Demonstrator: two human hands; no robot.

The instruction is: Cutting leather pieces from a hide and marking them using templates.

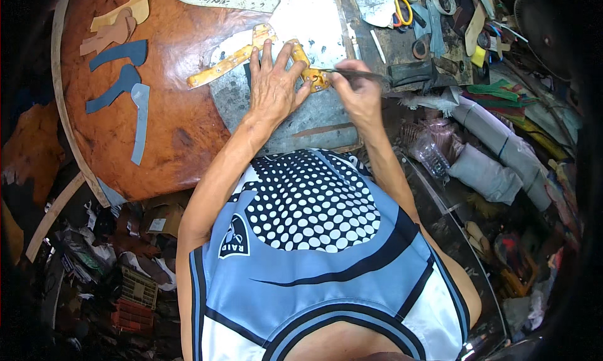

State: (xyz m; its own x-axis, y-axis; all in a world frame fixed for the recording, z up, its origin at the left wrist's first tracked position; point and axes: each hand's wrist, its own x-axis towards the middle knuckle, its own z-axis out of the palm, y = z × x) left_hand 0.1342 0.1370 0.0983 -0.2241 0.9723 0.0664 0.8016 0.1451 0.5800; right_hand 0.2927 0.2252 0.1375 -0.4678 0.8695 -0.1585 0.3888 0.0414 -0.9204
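Note:
A yellow, angular pattern piece with small dots or holes lies on the grey metal sheet, one arm of it reaching onto the brown leather. My left hand rests palm down over its middle, fingers stretched out and thumb to the right, hiding part of it. Between the fingers of my right hand is a slim dark tool, partly blurred. Its thin tip points left, at the yellow piece's right end beside my left thumb. Whether it is a blade or an awl I cannot make out.
Blue-grey cut pieces and tan pieces lie on the brown leather to the left. A pale marked strip is at the top. Scissors, a white stick and a tape roll sit at the right.

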